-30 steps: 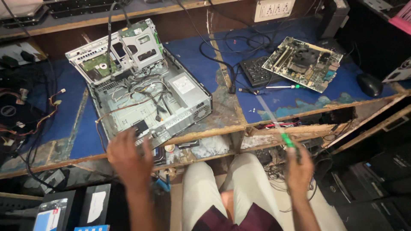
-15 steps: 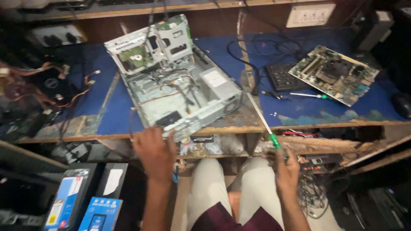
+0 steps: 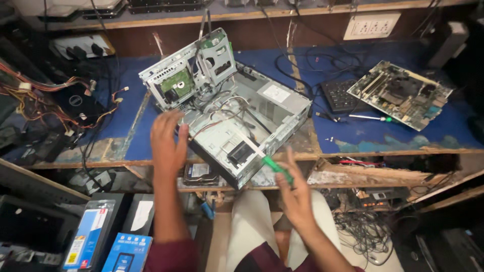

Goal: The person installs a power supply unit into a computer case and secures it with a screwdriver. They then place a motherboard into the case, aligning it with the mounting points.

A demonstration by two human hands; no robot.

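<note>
An opened desktop computer case (image 3: 272, 108) lies on the blue workbench (image 3: 353, 138), its drive cage (image 3: 189, 75) tilted up at the back left. My left hand (image 3: 168, 141) rests with spread fingers against the case's near left corner. My right hand (image 3: 295, 194) is below the bench edge and grips a screwdriver with a green handle (image 3: 276, 168). Its long shaft points up and left into the case's front. A hard drive (image 3: 200, 173) lies on the shelf under the case.
A bare motherboard (image 3: 401, 93) lies on the bench at right, with a small green-handled screwdriver (image 3: 370, 117) and a black keypad (image 3: 340, 95) beside it. Loose cables (image 3: 45, 95) crowd the left. Boxed blue packages (image 3: 88, 236) stand at lower left. Tangled wires (image 3: 363, 229) hang at lower right.
My left hand rose from the bench edge onto the case's corner. The right hand swung the screwdriver from upright to pointing left into the case. The view shifted left.
</note>
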